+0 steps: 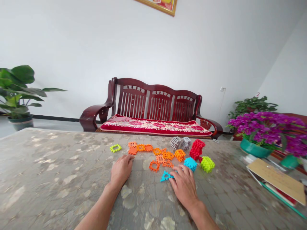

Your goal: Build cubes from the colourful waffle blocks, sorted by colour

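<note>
My left hand (121, 170) lies flat on the table (59, 166), fingers stretched toward a row of flat orange interlocking tiles (153, 152); it holds nothing. My right hand (184, 183) rests palm down with its fingertips on a blue triangular tile (165, 176). Just beyond it sit a blue cube (190, 163), a lime cube (207, 164), an orange cube (179, 155), a red stack (197, 149) and two grey cubes (181, 142). A single lime square tile (115, 148) lies apart to the left.
Purple flowers in a green pot (261, 134) and a brown book stack (278, 180) stand at the table's right. Behind the table is a dark wooden bench (153, 108) with a red cushion. A leafy potted plant (18, 95) stands far left.
</note>
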Tool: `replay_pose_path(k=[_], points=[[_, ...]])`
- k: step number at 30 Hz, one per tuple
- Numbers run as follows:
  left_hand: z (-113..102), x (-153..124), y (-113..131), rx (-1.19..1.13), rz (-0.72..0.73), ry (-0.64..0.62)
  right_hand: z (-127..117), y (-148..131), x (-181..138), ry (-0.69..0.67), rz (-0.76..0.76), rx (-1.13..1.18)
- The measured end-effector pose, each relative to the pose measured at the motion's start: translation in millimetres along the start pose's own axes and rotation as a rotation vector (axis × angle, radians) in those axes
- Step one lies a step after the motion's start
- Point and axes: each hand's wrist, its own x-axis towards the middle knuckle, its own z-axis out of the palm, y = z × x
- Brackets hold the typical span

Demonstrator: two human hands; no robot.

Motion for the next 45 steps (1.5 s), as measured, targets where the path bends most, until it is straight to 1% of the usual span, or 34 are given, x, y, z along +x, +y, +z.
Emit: replay_pose_path(k=[6, 11, 17, 20, 24, 29, 33, 36, 41, 45], points=[[0, 0, 0, -0.005, 0.010, -0.012, -2, -2, -3, -0.030, 0.001, 0.052], [-1, -1, 1, -0.004, 0.007, -0.022, 0, -1, -8, -0.010, -0.019, 0.047], [-3, -2, 3, -0.001, -0.014, -0.019, 9, 5, -11, 0.128, -0.045, 0.092], [-2, -2, 3, 0.003, -0.007, -0.008, 6, 10, -9, 0.197, -0.062, 0.119], [-2, -2, 3, -0.007, -0.007, -0.002, -2, 21, -6, 0.297, -0.035, 0.096], [-2, -2, 3, -0.009, -0.016, -0.001, -4, 41, -7, 0.346, 0.016, 0.031], [-2, -2, 3, -0.015, -0.011, -0.008, -2, 54, -12, 0.346, 0.068, -0.029], [-2, -2, 2, -0.012, -0.008, -0.016, -4, 54, -13, 0.336, 0.063, -0.023], [0, 0, 0, -0.014, 0.008, -0.014, -8, 35, -11, 0.285, 0.011, 0.026], [0, 0, 0, -0.010, 0.005, -0.015, -8, 21, -10, 0.228, -0.045, 0.001]])
